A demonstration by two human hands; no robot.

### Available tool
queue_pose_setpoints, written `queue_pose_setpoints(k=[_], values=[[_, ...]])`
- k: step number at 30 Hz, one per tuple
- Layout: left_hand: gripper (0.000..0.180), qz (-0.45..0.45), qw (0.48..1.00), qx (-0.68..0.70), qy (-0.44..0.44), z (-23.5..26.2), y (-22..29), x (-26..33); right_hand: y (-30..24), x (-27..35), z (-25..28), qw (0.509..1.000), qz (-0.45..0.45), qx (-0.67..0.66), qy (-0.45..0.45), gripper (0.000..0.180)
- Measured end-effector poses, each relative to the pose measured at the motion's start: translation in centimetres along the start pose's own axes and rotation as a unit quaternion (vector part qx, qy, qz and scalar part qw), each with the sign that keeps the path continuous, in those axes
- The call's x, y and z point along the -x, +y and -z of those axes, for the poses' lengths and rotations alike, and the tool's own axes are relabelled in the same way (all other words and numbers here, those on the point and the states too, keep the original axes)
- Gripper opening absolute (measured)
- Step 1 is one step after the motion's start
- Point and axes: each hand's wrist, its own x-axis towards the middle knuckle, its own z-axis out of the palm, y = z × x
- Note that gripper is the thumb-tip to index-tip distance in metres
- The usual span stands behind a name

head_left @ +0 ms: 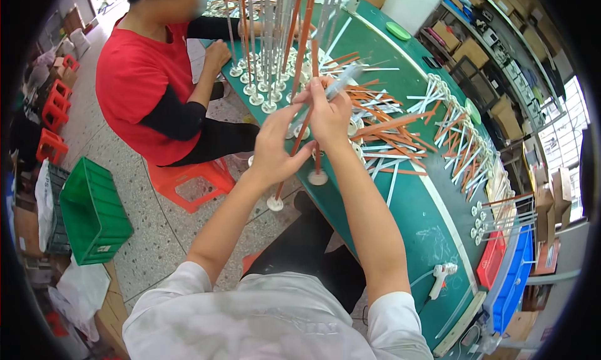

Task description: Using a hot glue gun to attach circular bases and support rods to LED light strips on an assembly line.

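Note:
My left hand [275, 144] is curved around a slanting brown stick [290, 163], its thumb against the stick. The stick's round white base [275, 203] hangs past the table's edge. Close beside it, my right hand [332, 116] is closed, fingers pinched together, on an upright brown stick [315, 59]. A round pale base [318, 177] shows at that stick's lower end, over the table's near edge. A blurred whitish strip [344, 79] juts up from behind the right fingers; whether they grip it is unclear. Several standing sticks with round white bases [269, 106] crowd the table beyond my hands.
Loose brown and white strips [388, 141] lie piled on the green table [400, 235], with tied bunches [463, 134] farther right. A glue gun [442, 280] rests near the right edge. Across sits a co-worker in red [144, 91]. A green crate [94, 216] stands on the floor.

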Motion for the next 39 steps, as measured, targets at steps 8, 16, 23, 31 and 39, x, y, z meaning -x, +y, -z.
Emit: queue_pose_setpoints(k=[8, 16, 23, 31, 39], values=[[0.064, 0.087, 0.99, 0.031, 0.111, -1.5, -0.1, 5.9, -1.8, -0.4, 1.9, 0.988, -0.029, -0.137, 0.058, 0.021], [0.077, 0.248, 0.837, 0.452, 0.184, -1.9, 4.3, 7.6, -10.4, 0.0, 9.6, 0.929, -0.073, -0.322, 0.165, 0.02], [0.084, 0.238, 0.765, 0.588, 0.112, -7.5, 11.7, 2.9, -6.1, 2.0, 21.9, 0.874, -0.097, -0.397, 0.264, 0.024], [0.046, 0.107, 0.958, 0.255, 0.071, -14.8, 12.6, 3.7, 7.1, 3.2, 31.4, 0.816, -0.193, -0.335, 0.431, 0.014], [0.032, -0.057, 0.997, -0.003, 0.045, -16.8, 10.5, 3.3, 6.0, 4.6, 29.0, 0.857, -0.179, -0.114, 0.471, 0.029]])
